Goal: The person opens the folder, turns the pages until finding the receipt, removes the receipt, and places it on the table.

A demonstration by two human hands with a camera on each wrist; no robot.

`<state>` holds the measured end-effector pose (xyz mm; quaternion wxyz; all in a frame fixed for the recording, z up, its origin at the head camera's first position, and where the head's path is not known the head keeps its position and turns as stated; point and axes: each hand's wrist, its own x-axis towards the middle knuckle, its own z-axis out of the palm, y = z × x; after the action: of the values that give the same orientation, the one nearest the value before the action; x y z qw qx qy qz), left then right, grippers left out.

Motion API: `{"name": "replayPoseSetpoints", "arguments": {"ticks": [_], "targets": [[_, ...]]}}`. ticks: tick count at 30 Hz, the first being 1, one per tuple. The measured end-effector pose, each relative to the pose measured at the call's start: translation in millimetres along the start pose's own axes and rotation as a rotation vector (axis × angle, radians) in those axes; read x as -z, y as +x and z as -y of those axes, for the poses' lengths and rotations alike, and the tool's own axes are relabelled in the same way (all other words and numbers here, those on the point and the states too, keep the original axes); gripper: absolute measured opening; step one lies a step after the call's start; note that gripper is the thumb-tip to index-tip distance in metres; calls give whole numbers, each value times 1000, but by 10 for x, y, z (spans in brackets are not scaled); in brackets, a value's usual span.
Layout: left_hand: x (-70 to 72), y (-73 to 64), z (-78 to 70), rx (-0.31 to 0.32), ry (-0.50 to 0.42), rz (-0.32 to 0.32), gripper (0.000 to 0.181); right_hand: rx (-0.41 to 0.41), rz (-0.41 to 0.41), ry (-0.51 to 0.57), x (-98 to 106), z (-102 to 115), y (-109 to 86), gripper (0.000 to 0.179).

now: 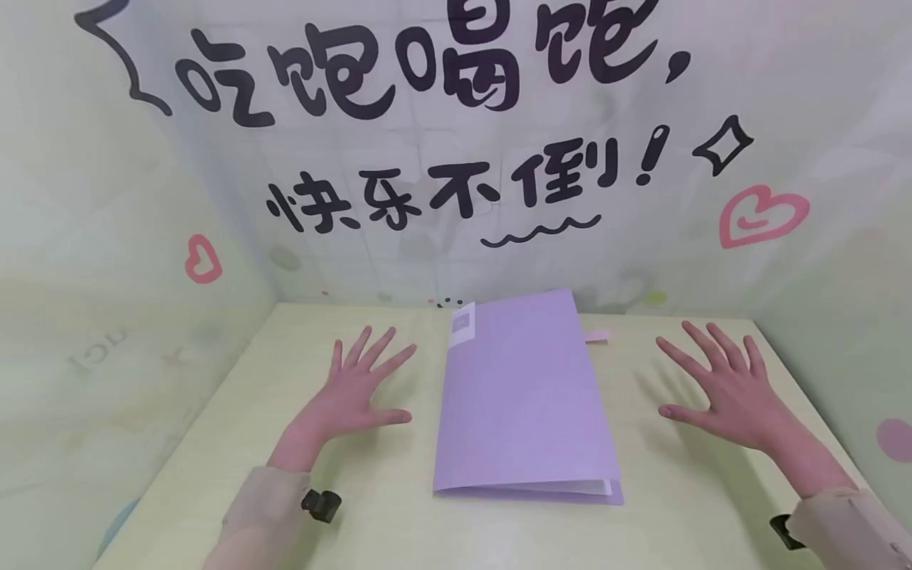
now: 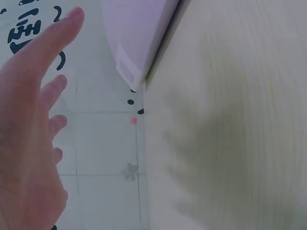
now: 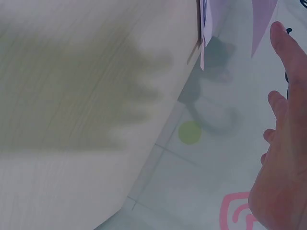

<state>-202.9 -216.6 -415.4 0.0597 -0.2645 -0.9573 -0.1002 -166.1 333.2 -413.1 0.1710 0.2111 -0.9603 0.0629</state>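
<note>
Purple folder [image 1: 523, 396] lies slightly ajar on the table [image 1: 385, 514] near centre frame, probably propped by its own springy fold; white paper [image 1: 597, 488] shows at its lower edge, a pink tab [image 1: 597, 336] pokes out at its upper right. Left hand [image 1: 356, 396], left of centre, and right hand [image 1: 737, 396], at right, spread their fingers, gripping nothing, so the table alone bears the folder.

PLACE: screened booth [image 1: 107, 198], room type unclear | printed sheets [image 1: 399, 273] around (hearts [image 1: 750, 222], lettering [image 1: 466, 194]) | pale tabletop [image 1: 385, 522]
</note>
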Motion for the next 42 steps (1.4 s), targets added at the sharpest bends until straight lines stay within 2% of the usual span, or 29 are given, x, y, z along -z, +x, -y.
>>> {"name": "replayPoseSetpoints", "arguments": {"ticks": [8, 14, 18, 24, 30, 36, 42], "targets": [[-79, -67, -345, -52, -102, -60, 96, 29, -14, 35, -14, 32, 79, 92], [-162, -88, -576, -80, -179, -72, 94, 49, -15, 71, -42, 57, 158, 91], [-230, -116, -725, -118, -227, -92, 92, 52, 0, 123, -84, 84, 213, 90], [-284, -130, -936, -134, -296, -95, 88, 58, 1, 205, -186, 108, 320, 88], [-357, -168, -1073, -114, -351, -107, 87, 70, 26, 312, -349, 141, 478, 83], [-440, -231, -1173, -111, -338, -122, 86, 133, 7, 415, -577, 172, 582, 75], [-473, -263, -1251, -109, -326, -136, 87, 141, 34, 492, -761, 229, 634, 68]]}}
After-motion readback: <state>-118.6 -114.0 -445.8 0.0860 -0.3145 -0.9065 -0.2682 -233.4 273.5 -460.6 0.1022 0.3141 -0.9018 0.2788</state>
